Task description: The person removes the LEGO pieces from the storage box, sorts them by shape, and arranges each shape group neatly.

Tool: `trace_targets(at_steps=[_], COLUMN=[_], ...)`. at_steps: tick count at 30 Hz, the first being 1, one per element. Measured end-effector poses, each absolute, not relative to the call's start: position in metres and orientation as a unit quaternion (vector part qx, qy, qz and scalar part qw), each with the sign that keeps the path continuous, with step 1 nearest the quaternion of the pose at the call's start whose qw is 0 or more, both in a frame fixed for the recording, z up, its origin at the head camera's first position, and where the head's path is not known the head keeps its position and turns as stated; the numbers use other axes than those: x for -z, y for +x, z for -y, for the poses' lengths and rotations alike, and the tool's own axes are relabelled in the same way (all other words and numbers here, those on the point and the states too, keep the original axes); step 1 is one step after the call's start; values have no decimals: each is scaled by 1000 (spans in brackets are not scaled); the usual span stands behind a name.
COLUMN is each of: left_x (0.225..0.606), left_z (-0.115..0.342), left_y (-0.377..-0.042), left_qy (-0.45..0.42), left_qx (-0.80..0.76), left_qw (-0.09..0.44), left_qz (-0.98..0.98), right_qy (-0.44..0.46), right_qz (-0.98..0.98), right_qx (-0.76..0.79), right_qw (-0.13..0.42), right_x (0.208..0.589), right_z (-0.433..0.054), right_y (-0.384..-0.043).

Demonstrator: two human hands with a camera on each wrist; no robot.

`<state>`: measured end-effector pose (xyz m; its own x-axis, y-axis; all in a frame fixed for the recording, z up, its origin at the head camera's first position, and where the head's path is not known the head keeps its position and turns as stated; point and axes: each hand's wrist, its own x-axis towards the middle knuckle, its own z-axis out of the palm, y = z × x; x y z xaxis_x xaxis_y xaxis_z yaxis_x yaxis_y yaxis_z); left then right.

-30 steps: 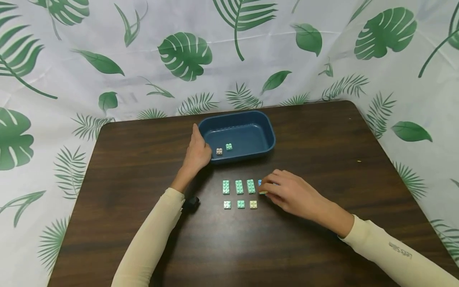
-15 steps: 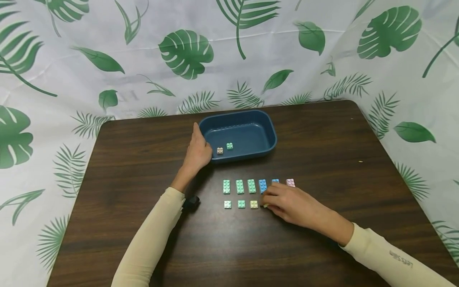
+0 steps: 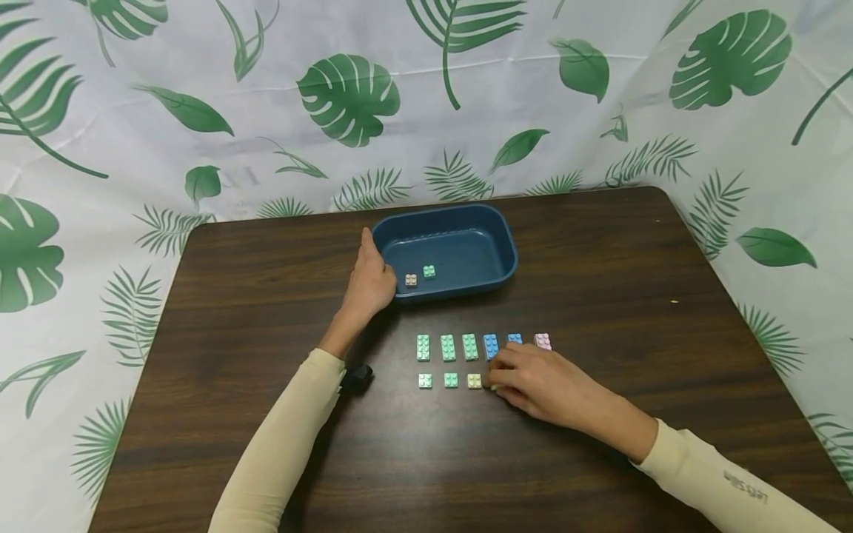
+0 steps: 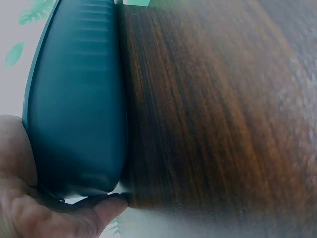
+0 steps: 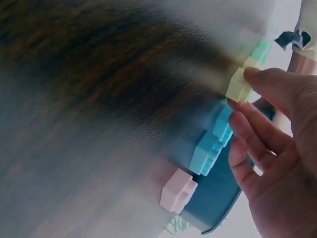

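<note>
In the head view my left hand (image 3: 370,285) grips the left end of a dark blue tray (image 3: 509,255). A beige brick (image 3: 411,280) and a green brick (image 3: 429,272) lie inside it. My right hand (image 3: 543,381) pinches a small yellow toy brick (image 5: 238,85) between thumb and fingers, low at the table beside another yellow brick (image 3: 474,380). That one ends a front row with two small green bricks (image 3: 425,380). Longer bricks form the row behind: green ones (image 3: 448,348), a blue brick (image 3: 490,346), a second blue brick (image 3: 514,338) partly hidden by my hand, and a pink brick (image 3: 543,341).
The brown wood-grain table (image 3: 233,296) has a leaf-patterned curtain (image 3: 266,111) behind it and along its sides. A black wrist-worn device (image 3: 358,377) sits under my left wrist. A tiny pale fleck (image 3: 674,301) lies on the right of the table.
My right hand has moved slightly toward me with the yellow brick, from the blue bricks to the end of the front row, uncovering blue and pink bricks. My left hand stays on the tray.
</note>
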<state>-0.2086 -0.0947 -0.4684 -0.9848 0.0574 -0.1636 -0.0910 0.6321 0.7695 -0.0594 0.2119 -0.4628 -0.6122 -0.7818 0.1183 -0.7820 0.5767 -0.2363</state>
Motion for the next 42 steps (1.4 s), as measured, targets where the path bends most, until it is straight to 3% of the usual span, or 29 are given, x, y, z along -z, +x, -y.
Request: trace_targets(at_steps=[21,42], left_x=[469,468], left_z=[98,99], left_y=[-208,-211], left_qy=[-11,-12], left_qx=[-423,-428], left_qw=[85,94], left_qz=[-902,-899], right_qy=[437,382], right_qz=[883,908], right_qx=[-153,-143], right_qw=[78,97], right_x=[432,409], right_z=[-202,-160], right_y=[-79,-166])
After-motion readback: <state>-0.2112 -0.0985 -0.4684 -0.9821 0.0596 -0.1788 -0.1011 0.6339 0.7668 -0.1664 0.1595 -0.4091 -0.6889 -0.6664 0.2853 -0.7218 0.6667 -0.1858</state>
